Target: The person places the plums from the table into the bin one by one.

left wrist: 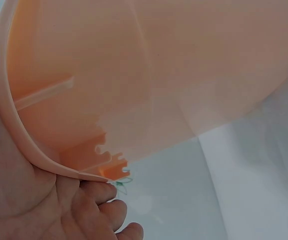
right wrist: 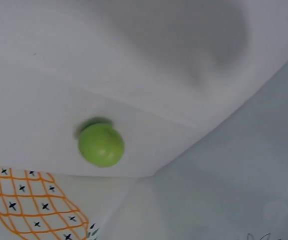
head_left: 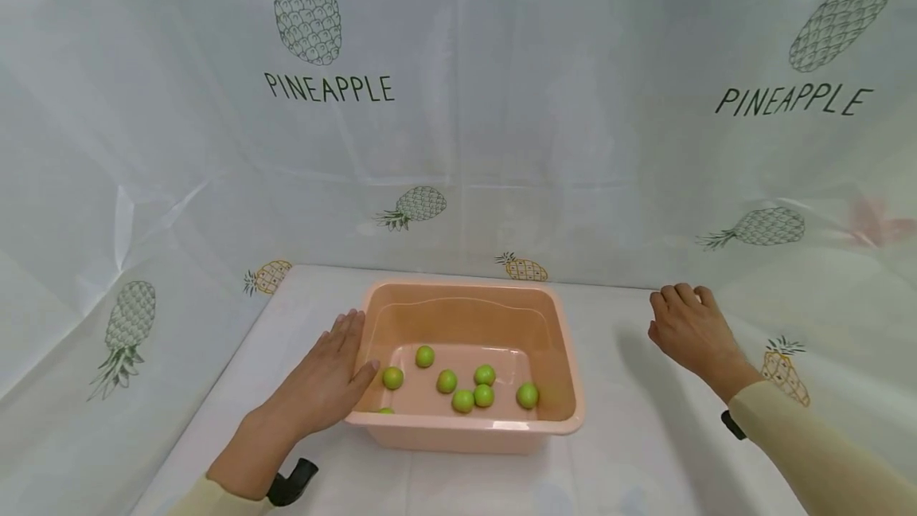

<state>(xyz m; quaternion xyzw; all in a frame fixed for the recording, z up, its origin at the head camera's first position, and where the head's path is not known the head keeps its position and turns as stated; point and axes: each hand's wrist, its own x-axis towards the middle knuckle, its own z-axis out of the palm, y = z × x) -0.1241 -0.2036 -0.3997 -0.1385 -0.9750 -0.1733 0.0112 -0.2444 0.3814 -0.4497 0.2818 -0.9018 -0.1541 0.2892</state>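
A peach-coloured plastic basin (head_left: 458, 443) stands on the white-covered table, with several small, round, lime-like green balls (head_left: 447, 381) scattered over its floor. My left hand (head_left: 315, 381) rests on the basin's left rim, fingers straight along it and thumb at the inner edge. In the left wrist view the palm (left wrist: 24, 200) presses up against the rim (left wrist: 26, 145). Over the table's far right side is my right hand (head_left: 691, 333), its fingers bent downward and partly hidden. A single green ball (right wrist: 101, 145) lies on the table in the right wrist view, apart from any fingers.
A pale sheet (head_left: 537, 142) printed with pineapples and lettering hangs behind the table and along both sides. The white tabletop (head_left: 616, 452) extends to the right of the basin. Each wrist wears a black strap (head_left: 292, 482).
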